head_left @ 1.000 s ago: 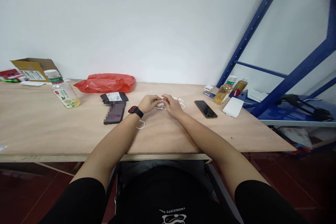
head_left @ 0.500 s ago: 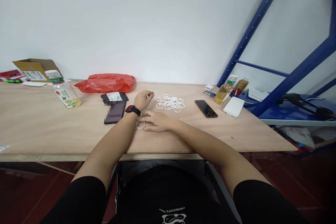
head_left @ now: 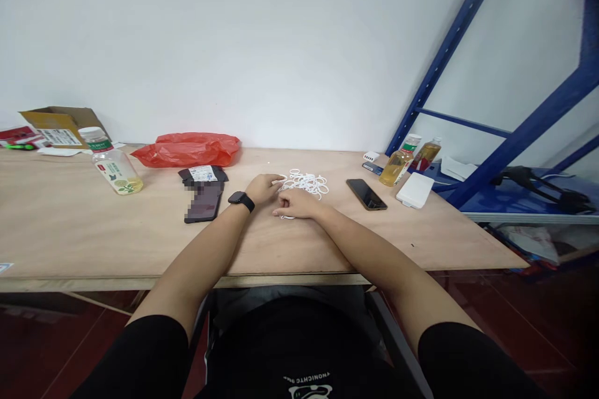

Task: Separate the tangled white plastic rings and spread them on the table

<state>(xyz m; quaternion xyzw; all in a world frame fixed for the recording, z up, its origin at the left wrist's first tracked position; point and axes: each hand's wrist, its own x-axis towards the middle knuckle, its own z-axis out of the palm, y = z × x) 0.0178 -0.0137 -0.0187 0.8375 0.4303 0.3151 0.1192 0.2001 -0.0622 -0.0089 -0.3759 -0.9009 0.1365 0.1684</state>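
Observation:
A loose pile of thin white rings (head_left: 309, 183) lies on the wooden table in front of me. My left hand (head_left: 262, 188), with a black watch on its wrist, reaches to the pile's left edge. Its fingers are stretched out, thumb a little apart, and the fingertips touch or nearly touch a ring there. Just nearer to me, my right hand (head_left: 302, 204) rests low over the table with its fingers curled. Part of a white ring (head_left: 287, 217) shows below these fingers; the rest is hidden by the hand.
Left of my hands lie a dark phone (head_left: 206, 202), a black packet (head_left: 203, 174) and a red plastic bag (head_left: 189, 149). A bottle (head_left: 115, 168) and an open carton (head_left: 60, 124) stand farther left. On the right are another phone (head_left: 367, 194), a white case (head_left: 415, 191), a drink bottle (head_left: 399, 162) and a blue rack (head_left: 515, 131).
My right hand has moved right and away from me, toward the pile, and the ring by its fingers has shifted with it. My left hand has moved slightly right and nearer to me.

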